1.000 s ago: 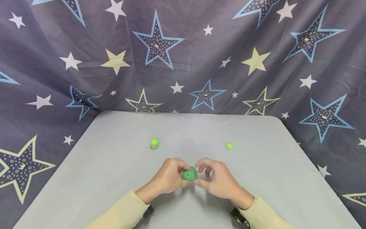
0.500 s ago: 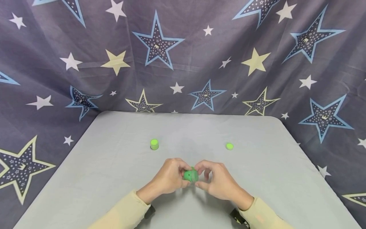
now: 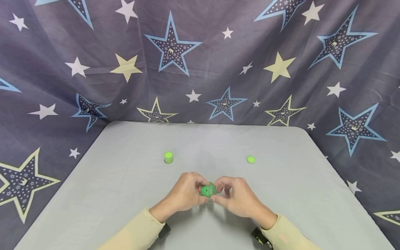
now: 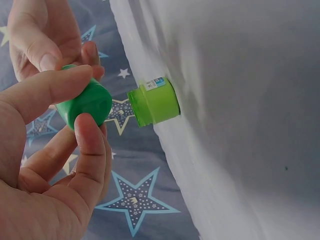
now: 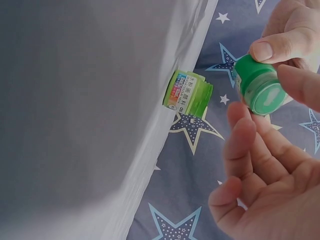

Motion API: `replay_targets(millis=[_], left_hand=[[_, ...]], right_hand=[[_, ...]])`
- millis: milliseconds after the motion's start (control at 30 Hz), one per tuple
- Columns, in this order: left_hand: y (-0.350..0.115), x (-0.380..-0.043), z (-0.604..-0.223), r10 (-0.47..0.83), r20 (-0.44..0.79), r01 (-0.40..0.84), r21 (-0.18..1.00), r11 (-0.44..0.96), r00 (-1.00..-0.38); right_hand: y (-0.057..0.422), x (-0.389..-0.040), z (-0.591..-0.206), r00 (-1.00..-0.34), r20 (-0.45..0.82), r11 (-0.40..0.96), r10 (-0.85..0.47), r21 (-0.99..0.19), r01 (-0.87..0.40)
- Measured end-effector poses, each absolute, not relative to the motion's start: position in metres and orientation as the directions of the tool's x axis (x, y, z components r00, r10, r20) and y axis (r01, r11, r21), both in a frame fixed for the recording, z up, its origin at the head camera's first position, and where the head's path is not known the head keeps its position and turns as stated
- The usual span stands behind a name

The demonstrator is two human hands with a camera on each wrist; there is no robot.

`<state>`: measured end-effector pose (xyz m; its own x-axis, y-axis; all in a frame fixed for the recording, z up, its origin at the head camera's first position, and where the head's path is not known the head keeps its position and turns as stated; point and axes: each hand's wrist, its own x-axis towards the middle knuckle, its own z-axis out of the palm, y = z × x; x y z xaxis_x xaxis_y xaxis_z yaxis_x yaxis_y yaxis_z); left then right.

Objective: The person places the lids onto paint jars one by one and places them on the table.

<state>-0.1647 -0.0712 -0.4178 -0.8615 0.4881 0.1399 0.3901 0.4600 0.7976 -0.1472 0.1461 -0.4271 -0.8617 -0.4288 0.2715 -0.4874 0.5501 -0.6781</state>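
Observation:
My left hand grips a dark green paint jar between thumb and fingers, tipped on its side above the table. Its pale, ringed round end faces my right hand. In the right wrist view that jar shows a whitish disc inside the rim. The right thumb and fingers are curled about this end, with fingertips right at the rim. A lime green paint jar with a threaded neck and a label stands just beyond the hands. In the head view it is mostly hidden behind the dark green jar.
On the grey-white table, another lime green jar stands at the back left. A flat lime green lid lies at the back right. A dark star-patterned curtain hangs behind the table and at its sides.
The right hand's fingers have closed in slightly from apart to the rim of the dark green jar. The left hand keeps its grip; the things on the table have not moved.

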Motion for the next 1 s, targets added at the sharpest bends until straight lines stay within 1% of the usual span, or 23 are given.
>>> replay_targets(millis=[200, 833, 1000], left_hand=[[-0.0709, -0.1647, -0.4168, 0.487, 0.138, 0.389, 0.796, 0.464, -0.862], [-0.0698, -0.1671, -0.4145, 0.495, 0.144, 0.409, 0.775, 0.481, -0.857], [-0.0689, -0.1667, -0.4146, 0.496, 0.150, 0.414, 0.775, 0.478, -0.855]], right_hand=[[0.1459, -0.1481, -0.4269, -0.862, 0.277, 0.557, -0.425, -0.670, -0.490], [0.1479, -0.1512, -0.4283, -0.879, 0.211, 0.539, -0.427, -0.721, -0.435], [0.1482, -0.1520, -0.4296, -0.883, 0.205, 0.548, -0.422, -0.718, -0.429]])
